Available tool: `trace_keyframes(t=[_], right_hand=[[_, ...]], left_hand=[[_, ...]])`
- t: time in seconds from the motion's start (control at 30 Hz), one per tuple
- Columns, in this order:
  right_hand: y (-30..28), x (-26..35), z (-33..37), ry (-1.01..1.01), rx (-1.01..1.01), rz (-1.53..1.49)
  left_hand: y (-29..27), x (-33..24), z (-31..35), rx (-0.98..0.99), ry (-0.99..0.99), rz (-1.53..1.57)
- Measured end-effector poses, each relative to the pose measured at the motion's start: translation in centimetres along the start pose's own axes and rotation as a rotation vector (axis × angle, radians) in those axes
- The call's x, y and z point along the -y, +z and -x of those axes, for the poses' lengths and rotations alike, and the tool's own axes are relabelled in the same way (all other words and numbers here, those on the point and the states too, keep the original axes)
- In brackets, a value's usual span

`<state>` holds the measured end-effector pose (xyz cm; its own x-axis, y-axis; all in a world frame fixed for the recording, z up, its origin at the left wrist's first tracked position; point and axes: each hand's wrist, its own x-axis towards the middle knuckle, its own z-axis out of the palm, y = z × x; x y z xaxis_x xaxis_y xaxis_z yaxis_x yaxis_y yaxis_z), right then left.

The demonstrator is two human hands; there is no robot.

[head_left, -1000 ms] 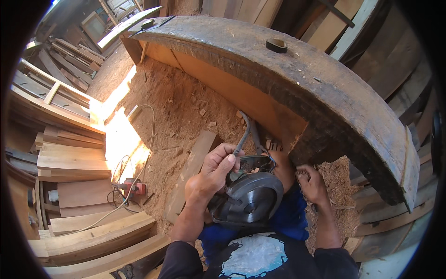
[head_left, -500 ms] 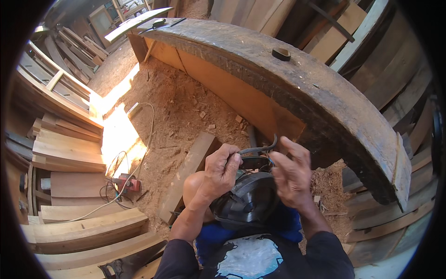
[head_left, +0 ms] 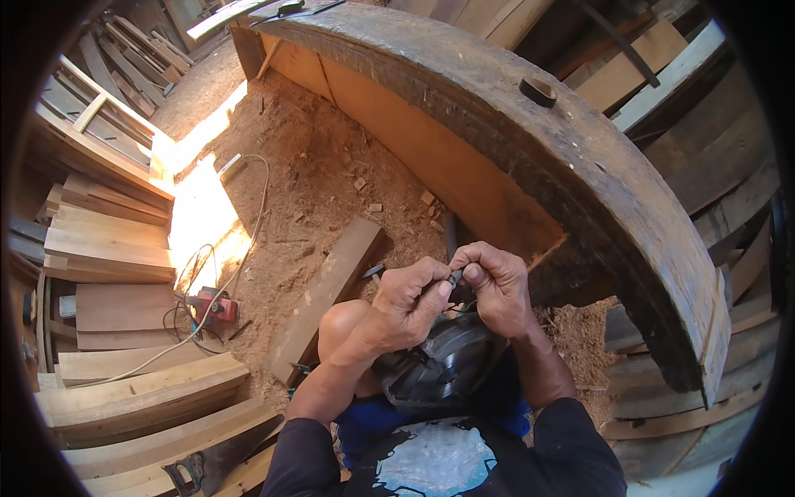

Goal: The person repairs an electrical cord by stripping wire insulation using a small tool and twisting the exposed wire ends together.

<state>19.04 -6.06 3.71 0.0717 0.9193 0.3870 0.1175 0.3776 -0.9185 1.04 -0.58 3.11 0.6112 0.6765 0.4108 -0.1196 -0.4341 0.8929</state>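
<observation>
My left hand (head_left: 407,303) pinches a short dark cord (head_left: 455,278) between thumb and fingers. From the other side my right hand (head_left: 497,290) grips the same cord, fingertips almost touching those of the left. Just below, in my lap, rests a black round-bodied power tool (head_left: 439,364) with a shiny curved housing. My hands cover its upper end, where a few thin wires show. A small dark metal head (head_left: 374,270), perhaps a hammer's, lies beyond my left hand.
A long heavy workbench (head_left: 464,74) curves across the front and right, bearing a dark ring (head_left: 537,93). A wooden beam (head_left: 331,290) lies on the sawdust floor. Leftward are a red power tool (head_left: 217,306) with trailing cable, stacked boards (head_left: 141,385) and a handsaw (head_left: 186,475).
My right hand has come in from the right, its spread fingers closing on the cord beside my left hand. The cord's curved free end is now hidden. The view has shifted slightly.
</observation>
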Motion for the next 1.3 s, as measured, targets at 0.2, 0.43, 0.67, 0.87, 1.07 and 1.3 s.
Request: trace_keyframes(t=[0.2,0.43,0.67,0.87,1.07,1.3], right_hand=[[-0.4,-0.8,-1.1,0.045,0.057,0.001],[-0.6,-1.2,-1.5,0.115,0.11,-0.058],[-0.5,-0.6,-1.1,0.123,0.07,-0.093],[-3.3,1.5,0.0,0.339,0.178,-0.139],[-2.6,1.4,0.2,-0.195,0.021,0.311],[-1.6,2.4,-0.1,-0.283,-0.089,0.598]], left_hand=[[-0.6,0.8,-0.4,0.027,0.0,0.009],[-1.0,0.8,-0.4,0.056,-0.077,0.077],[-0.5,0.9,-0.5,0.023,-0.058,0.117],[-0.7,0.5,-0.8,0.043,0.071,-0.066],[0.4,-0.9,-1.0,-0.056,0.043,-0.178],[0.3,-1.1,-1.2,-0.11,0.156,-0.403]])
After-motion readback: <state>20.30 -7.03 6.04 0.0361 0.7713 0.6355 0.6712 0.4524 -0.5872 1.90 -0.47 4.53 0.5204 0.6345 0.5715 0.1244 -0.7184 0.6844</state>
